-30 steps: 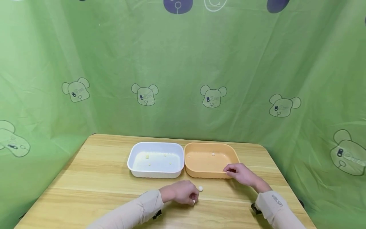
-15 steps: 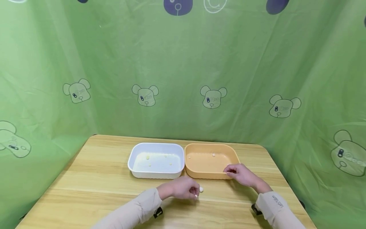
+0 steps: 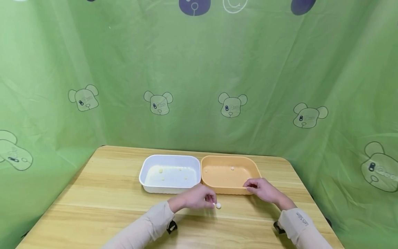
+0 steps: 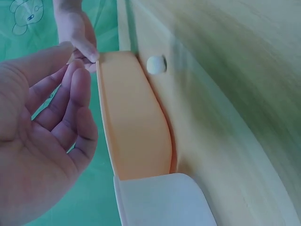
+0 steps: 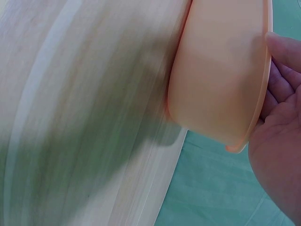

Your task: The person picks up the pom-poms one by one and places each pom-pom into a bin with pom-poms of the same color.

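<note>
My left hand (image 3: pixel 198 197) pinches a small white ball (image 3: pixel 214 204) between thumb and fingertips, above the table in front of the tubs. The fingers mostly cover that ball in the left wrist view. Just right of the fingertips, a larger white ball (image 3: pixel 218 205) lies on the wood. My right hand (image 3: pixel 263 189) grips the near right rim of the orange tub (image 3: pixel 228 190), thumb on the outer wall and fingers over the inside. Inside that tub sit a white ball (image 3: pixel 232 168) and a smaller white one (image 3: pixel 206 171).
Directly left of the orange tub stands a white tub (image 3: pixel 169 190) holding several small yellow pieces (image 3: pixel 160 171). Both rest on a wooden table (image 3: pixel 102 193) toward its far edge. A green patterned curtain (image 3: pixel 199 69) surrounds the table on the back and sides.
My left hand has risen and moved away from me toward the tubs, carrying the small white ball. The right hand stays on the orange tub's rim.
</note>
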A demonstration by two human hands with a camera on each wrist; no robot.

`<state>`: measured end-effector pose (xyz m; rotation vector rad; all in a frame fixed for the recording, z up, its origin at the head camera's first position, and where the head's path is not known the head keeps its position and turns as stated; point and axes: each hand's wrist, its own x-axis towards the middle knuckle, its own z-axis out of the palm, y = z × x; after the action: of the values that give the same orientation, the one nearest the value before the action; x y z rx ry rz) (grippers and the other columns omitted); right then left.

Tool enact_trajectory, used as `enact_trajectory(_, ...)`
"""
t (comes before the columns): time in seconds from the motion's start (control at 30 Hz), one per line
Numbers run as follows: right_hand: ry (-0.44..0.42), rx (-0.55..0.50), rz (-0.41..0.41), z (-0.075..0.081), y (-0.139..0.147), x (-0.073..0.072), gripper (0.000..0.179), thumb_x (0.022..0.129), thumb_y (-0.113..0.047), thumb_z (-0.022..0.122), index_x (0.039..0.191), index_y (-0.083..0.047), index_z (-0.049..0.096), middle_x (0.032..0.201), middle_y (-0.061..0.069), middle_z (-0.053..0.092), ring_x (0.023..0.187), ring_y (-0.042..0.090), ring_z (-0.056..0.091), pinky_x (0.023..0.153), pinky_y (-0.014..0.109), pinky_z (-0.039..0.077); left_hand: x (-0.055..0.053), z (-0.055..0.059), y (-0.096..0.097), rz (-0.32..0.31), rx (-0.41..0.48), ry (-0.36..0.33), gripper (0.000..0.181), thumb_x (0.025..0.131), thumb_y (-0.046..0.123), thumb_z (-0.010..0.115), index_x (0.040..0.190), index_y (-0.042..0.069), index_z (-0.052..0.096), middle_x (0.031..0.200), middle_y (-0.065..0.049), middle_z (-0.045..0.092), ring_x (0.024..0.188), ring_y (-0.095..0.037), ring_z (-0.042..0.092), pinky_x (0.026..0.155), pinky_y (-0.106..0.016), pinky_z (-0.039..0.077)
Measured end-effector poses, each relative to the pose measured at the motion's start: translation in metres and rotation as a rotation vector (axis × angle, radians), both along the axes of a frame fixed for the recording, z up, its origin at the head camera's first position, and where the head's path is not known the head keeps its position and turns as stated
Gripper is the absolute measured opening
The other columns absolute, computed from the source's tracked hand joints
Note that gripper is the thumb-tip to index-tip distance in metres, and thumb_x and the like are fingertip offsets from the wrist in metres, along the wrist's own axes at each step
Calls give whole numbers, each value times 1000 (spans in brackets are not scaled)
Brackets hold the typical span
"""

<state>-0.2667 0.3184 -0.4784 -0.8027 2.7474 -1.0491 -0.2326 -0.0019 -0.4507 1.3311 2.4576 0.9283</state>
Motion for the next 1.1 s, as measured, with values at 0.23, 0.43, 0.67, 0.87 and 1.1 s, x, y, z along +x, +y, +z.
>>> enact_trajectory(0.23, -5, 5, -1, 0, 0, -1, 11, 91, -3, 59, 93, -11, 67, 85, -3, 64, 75, 6, 54, 66, 24, 48, -7, 0, -3, 71, 89, -72, 5, 83, 9, 71, 83, 12, 67, 74, 13, 61, 70, 2, 56, 68, -13, 47)
enact_trajectory(0.43, -10, 14, -11, 1, -1, 0, 11, 91, -4, 59, 94, -11, 67, 86, -2, 64, 76, 7, 54, 66, 24, 48, -13, 0, -4, 137, 154, -162, 6, 83, 7, 72, 84, 12, 67, 75, 11, 62, 71, -1, 58, 69, -16, 49)
enact_trajectory(0.67, -8, 18, -10, 2, -2, 0, 11, 91, -4, 59, 94, -11, 67, 85, -3, 63, 75, 7, 53, 66, 24, 47, -20, 3, -5, 207, 217, -190, 7, 82, 8, 72, 85, 12, 67, 75, 10, 62, 71, -2, 58, 70, -18, 50)
enact_trajectory(0.87, -7, 22, -10, 2, -1, -1, 10, 91, -5, 60, 93, -12, 67, 85, -2, 64, 75, 7, 54, 66, 24, 47, -26, 7, -3, 268, 246, -187, 6, 83, 8, 72, 86, 11, 67, 74, 8, 61, 70, -4, 57, 68, -20, 49)
enact_trajectory(1.1, -7, 18, -5, 1, -1, -1, 10, 91, -4, 60, 93, -12, 67, 85, -1, 64, 75, 7, 54, 67, 24, 48, -32, 14, 3, 301, 274, -187, 7, 83, 7, 72, 88, 7, 67, 74, 6, 60, 70, -6, 56, 66, -21, 48)
